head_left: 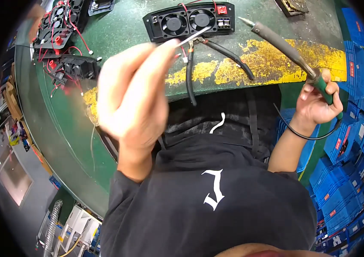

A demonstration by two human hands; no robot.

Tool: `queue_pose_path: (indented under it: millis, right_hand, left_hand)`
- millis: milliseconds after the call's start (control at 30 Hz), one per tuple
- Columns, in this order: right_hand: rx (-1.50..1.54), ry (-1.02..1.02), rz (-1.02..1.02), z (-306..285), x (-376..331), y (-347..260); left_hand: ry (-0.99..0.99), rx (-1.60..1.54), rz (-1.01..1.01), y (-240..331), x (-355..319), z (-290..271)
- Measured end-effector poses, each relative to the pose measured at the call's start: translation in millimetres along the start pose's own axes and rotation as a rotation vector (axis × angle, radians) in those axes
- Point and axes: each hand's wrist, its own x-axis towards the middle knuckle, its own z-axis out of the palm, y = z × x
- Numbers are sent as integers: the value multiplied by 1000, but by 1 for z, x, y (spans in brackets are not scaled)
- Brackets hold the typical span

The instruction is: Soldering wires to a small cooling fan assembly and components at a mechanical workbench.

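- The left hand [132,98] is raised close to the camera and blurred, its fingertips pinched on a thin strand of solder wire [195,35] that points toward one o'clock.
- The right hand [319,100], at three o'clock, is clenched around the green grip of a soldering iron [282,43]; its tip hangs in the air at twelve o'clock, just right of the panel.
- The black fan panel [189,19] lies at twelve o'clock on the green bench [122,30], two fans and a red switch facing up, with thick black cables [229,55] trailing from its lower edge over the worn yellow stripe [276,64].
- To solder well here, I judge the wire end and the iron tip should meet right at the terminal under the panel's edge, both hands braced, with solder fed onto the heated joint rather than the tip.
- The joint itself is hard to make out behind the wire end and the red leads.
- More fan panels [60,25] sit at ten o'clock, partly cut off by the rim.
- Blue crates [349,180] fill four o'clock; their contents are not visible.
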Motion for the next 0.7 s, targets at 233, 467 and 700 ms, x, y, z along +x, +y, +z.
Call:
queue_pose_path:
  millis: [233,467,700]
  right_hand:
    - [11,5,67,11,-10,9]
    - [-24,19,72,20,-11,9]
    - [-102,11,-16,30,-12,13]
  left_hand:
    - [-72,-77,4,-14,5,47]
    - [-83,-64,6,-13,9,49]
    - [-114,-40,-41,-11,9,50]
